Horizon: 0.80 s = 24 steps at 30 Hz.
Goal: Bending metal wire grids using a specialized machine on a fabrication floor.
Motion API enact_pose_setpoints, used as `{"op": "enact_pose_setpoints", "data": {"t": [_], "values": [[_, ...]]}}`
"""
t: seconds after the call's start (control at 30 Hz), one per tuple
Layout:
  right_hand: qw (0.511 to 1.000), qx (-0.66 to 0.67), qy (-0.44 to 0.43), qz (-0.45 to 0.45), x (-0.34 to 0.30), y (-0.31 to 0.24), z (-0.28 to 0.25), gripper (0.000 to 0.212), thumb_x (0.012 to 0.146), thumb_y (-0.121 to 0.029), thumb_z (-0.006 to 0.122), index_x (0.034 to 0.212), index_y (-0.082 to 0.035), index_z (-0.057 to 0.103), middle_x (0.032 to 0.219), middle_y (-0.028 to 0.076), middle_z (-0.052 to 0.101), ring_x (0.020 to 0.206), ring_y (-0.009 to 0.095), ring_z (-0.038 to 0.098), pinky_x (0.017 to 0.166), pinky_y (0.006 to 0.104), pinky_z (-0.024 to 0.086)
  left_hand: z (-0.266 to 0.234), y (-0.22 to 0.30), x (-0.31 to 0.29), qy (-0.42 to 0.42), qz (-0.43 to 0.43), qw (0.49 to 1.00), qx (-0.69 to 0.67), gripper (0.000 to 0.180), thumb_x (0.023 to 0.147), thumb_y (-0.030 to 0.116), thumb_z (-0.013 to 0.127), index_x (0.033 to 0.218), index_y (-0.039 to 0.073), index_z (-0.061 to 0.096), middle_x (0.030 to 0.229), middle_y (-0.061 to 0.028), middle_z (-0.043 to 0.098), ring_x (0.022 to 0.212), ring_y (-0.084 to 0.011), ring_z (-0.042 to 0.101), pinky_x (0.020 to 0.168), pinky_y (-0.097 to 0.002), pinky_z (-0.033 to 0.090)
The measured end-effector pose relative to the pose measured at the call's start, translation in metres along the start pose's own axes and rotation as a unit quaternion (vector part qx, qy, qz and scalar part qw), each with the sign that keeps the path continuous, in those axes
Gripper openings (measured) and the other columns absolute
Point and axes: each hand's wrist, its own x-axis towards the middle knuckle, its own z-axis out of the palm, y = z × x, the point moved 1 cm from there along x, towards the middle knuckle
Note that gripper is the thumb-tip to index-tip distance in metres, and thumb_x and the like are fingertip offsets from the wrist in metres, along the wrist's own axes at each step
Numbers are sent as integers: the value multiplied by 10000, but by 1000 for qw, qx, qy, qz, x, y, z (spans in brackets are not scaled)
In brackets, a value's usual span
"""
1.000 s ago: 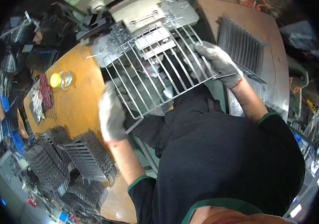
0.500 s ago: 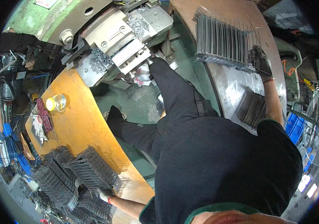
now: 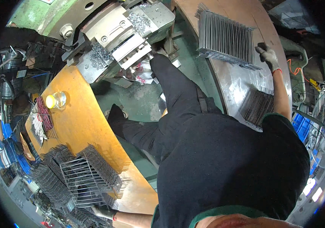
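wire racks (image 3: 82,178) piled on left table (image 3: 82,117); rack stack (image 3: 227,36) on right table (image 3: 238,79), press (image 3: 120,38) between.

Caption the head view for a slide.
Seated at a press, gloved right hand rests on a stack of wire racks while left hand reaches wire racks on the orange table.

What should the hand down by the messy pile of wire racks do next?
Probably grip the top wire rack and lift it free: the left hand already reaches that pile, while the right hand rests on the stack beside the press.
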Motion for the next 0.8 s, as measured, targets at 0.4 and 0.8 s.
{"op": "enact_pose_setpoints", "data": {"t": [0.4, 0.8], "values": [[793, 320, -511, -89, -157, -253, 154, 354, 927, -233, 549, 1208, -18, 553, 1084, 54, 625, 918, 130, 589, 831, 273, 481, 263, 126, -197, -410, 258, 875, -8, 298, 950, 165, 470, 1179, -19, 519, 1024, -173, 620, 827, -223, 648, 687, -299, 563], [864, 367, -343, -29, -107, -236, 171, 282, 925, -245, 578, 1091, -18, 599, 821, -38, 611, 640, 17, 553, 555, 150, 454, 435, 144, -297, -579, -131, 760, -264, 239, 914, 94, 501, 1110, -20, 579, 922, -107, 653, 760, -155, 651, 669, -271, 554]]}}
